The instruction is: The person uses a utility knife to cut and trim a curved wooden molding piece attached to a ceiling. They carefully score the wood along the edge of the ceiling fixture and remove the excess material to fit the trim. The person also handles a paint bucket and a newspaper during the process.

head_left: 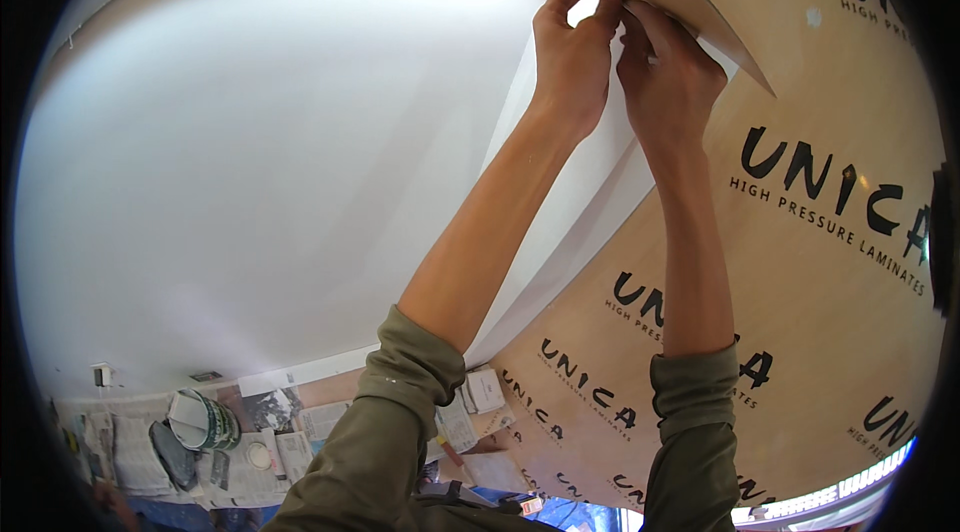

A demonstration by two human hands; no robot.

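Both arms, in rolled olive sleeves, reach up to the top of a white wall (pixel 280 152). There, a tan sheet (pixel 705 7) printed with dark lettering hangs with a loose, pointed lower corner. My left hand (pixel 575 57) is closed, its thumb and fingertips pinching the sheet's thin edge where it meets the white surface. Close beside it, my right hand (pixel 675 82) is closed too, fingers curled at the same edge just below. The two hands nearly touch at the fingertips. What lies right between the fingertips is partly hidden.
Large tan printed sheeting (pixel 800 312) covers the surface on the right. A white strip (pixel 560 272) runs between it and the wall. Far below, newspapers (pixel 130 452) line the wall's foot, with a paint tub (pixel 205 422) and a grey cloth (pixel 175 454). A white socket (pixel 101 374) sits low on the wall.
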